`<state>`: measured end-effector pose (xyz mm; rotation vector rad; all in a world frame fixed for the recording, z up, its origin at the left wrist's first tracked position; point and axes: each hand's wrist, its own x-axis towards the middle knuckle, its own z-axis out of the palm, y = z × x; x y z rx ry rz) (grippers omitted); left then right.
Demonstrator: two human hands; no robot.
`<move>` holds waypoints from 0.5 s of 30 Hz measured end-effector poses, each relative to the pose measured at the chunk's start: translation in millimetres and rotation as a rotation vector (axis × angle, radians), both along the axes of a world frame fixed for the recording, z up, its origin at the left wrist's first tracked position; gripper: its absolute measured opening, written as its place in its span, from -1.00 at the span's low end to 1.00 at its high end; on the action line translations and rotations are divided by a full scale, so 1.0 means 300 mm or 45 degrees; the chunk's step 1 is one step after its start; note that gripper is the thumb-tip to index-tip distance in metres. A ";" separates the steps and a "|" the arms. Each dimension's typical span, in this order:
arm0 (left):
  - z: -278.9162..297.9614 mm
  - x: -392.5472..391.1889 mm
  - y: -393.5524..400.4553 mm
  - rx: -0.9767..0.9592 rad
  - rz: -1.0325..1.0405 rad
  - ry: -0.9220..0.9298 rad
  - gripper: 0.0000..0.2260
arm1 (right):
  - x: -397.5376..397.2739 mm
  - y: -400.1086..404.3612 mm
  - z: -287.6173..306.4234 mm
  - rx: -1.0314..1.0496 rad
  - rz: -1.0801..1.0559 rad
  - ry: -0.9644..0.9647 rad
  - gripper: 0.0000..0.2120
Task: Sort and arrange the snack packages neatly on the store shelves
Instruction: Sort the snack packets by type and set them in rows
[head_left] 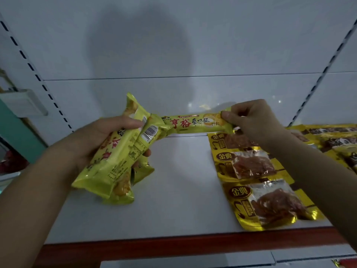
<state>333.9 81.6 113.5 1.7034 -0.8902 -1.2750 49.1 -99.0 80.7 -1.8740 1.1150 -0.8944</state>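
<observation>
Biscuit packets in yellow wrappers are the goods in play. One long packet (pixel 195 123) lies crosswise at the back of the white shelf (pixel 179 190), pinched at its right end by the person's right hand (pixel 251 120). Their left hand (pixel 96 136) is closed around a bundle of matching packets (pixel 117 155), held tilted over the shelf's left side. Just beside the right hand, gold pouches of dried meat (pixel 257 182) lie in an overlapping column. To do this well, I would square the long packet against the back wall, label forward, clear of the pouches.
</observation>
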 end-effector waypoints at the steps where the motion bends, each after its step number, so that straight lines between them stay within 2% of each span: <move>1: 0.009 -0.010 -0.022 0.047 -0.054 0.001 -0.56 | 0.010 -0.027 -0.010 -0.060 0.018 0.164 -0.77; 4: 0.026 -0.063 -0.089 0.239 -0.173 -0.113 -0.66 | 0.055 -0.086 -0.041 -0.222 0.025 0.565 -0.85; 6: 0.030 -0.075 -0.143 0.307 -0.164 -0.254 -0.70 | 0.098 -0.113 -0.067 -0.258 0.042 0.680 -0.90; 8: 0.032 -0.085 -0.186 0.367 -0.143 -0.326 -0.69 | 0.131 -0.132 -0.091 -0.245 0.048 0.691 -0.97; 12: -0.002 -0.075 -0.254 0.480 -0.165 -0.352 -0.69 | 0.165 -0.144 -0.157 -0.317 0.036 0.671 -0.82; 15: -0.025 -0.077 -0.287 0.523 -0.177 -0.378 -0.68 | 0.178 -0.139 -0.203 -0.409 0.037 0.693 -0.81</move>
